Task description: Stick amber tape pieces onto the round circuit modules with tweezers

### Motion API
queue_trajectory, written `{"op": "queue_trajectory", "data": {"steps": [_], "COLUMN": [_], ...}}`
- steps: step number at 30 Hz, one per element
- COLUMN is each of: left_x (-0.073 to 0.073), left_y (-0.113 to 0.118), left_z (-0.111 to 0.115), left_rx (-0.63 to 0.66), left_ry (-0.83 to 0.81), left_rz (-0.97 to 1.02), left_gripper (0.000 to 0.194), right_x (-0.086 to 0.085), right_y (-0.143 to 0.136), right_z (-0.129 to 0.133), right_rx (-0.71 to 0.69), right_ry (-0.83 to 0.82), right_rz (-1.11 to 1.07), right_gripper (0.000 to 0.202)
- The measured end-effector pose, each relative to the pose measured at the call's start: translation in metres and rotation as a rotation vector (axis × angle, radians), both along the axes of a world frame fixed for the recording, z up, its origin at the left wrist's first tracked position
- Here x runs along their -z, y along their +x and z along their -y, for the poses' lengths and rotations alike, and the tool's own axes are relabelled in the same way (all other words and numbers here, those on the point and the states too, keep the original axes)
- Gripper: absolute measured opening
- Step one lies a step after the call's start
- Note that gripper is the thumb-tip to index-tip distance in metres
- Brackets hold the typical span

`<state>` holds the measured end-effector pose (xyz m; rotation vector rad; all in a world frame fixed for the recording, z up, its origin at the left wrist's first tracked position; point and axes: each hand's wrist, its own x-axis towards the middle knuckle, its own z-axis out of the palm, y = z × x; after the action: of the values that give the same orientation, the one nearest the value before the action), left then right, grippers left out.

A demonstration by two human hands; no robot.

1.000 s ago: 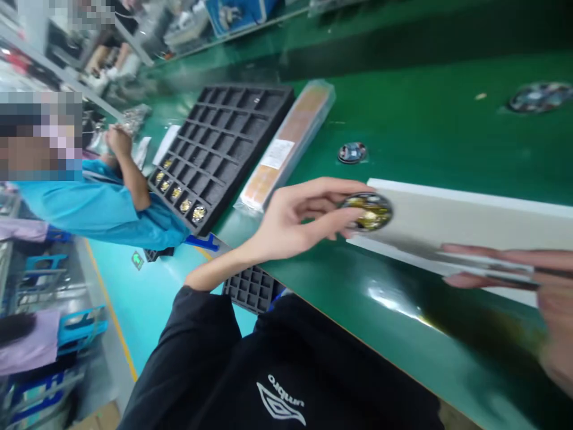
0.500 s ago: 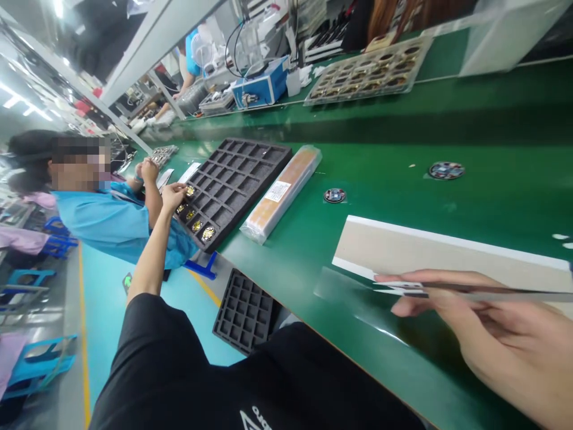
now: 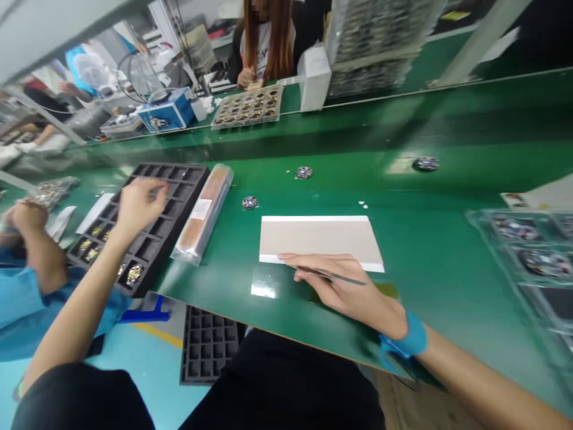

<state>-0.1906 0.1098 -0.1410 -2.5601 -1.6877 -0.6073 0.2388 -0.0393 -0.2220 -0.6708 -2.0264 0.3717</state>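
Observation:
My left hand (image 3: pixel 141 206) hovers, slightly blurred, over the black foam tray (image 3: pixel 147 254), its fingers curled but apart and nothing visible between them. Round gold-coloured parts (image 3: pixel 134 274) sit in several pockets at the tray's near and left side. My right hand (image 3: pixel 344 286) grips metal tweezers (image 3: pixel 333 276), pointing left, at the near edge of a beige sheet with white borders (image 3: pixel 313 236). A clear film piece (image 3: pixel 264 288) lies left of that hand and reflects light. Small round circuit boards (image 3: pixel 249 202) lie on the green bench behind the sheet.
A clear-wrapped orange pack (image 3: pixel 203 212) lies right of the tray. At right are clear plastic trays (image 3: pixel 528 245) with round boards. A blue box (image 3: pixel 166 110) and a tray of round parts (image 3: pixel 248 107) stand at the back. A co-worker's hands (image 3: pixel 29 218) are at left.
The view has swung to the right. My left hand has come away from the gold part in the tray and lifted. The right hand still grips the tweezers beside the beige sheet.

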Motion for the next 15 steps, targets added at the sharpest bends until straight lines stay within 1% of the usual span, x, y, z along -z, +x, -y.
{"op": "queue_trajectory", "data": {"steps": [1,4,5,6,7,8,9,10,12,14,15], "left_x": [0.01,0.045,0.053,0.06,0.063,0.063,0.061,0.058,0.05,0.045,0.045], "left_y": [0.039,0.164,0.201,0.233,0.258,0.276,0.288,0.296,0.305,0.318,0.331], "left_z": [-0.016,-0.064,-0.079,-0.092,-0.102,-0.108,-0.111,-0.113,-0.115,-0.116,-0.113], "left_rx": [0.05,0.236,0.276,0.302,0.322,0.339,0.355,0.373,0.415,0.471,0.513], "left_ry": [-0.009,-0.117,-0.147,-0.17,-0.188,-0.202,-0.211,-0.217,-0.207,-0.161,-0.136], "left_rz": [-0.033,-0.129,-0.147,-0.157,-0.167,-0.176,-0.183,-0.189,-0.183,-0.144,-0.122], "left_gripper": [0.03,0.033,0.035,0.038,0.039,0.036,0.033,0.028,0.033,0.038,0.038], "right_x": [0.002,0.007,0.008,0.01,0.011,0.013,0.014,0.016,0.018,0.015,0.011], "right_y": [0.001,0.003,0.003,0.003,0.002,0.001,0.0,-0.001,-0.001,0.004,0.008], "right_z": [0.001,0.0,0.0,-0.001,-0.002,-0.002,-0.001,-0.001,-0.003,-0.008,-0.011], "right_rx": [-0.006,-0.007,0.008,0.028,0.049,0.074,0.098,0.126,0.206,0.328,0.404], "right_ry": [0.036,0.176,0.225,0.274,0.322,0.368,0.414,0.459,0.536,0.577,0.591], "right_rz": [0.035,0.134,0.157,0.176,0.192,0.207,0.226,0.245,0.273,0.26,0.217], "right_gripper": [0.021,0.018,0.018,0.017,0.016,0.015,0.016,0.018,0.021,0.028,0.032]}}
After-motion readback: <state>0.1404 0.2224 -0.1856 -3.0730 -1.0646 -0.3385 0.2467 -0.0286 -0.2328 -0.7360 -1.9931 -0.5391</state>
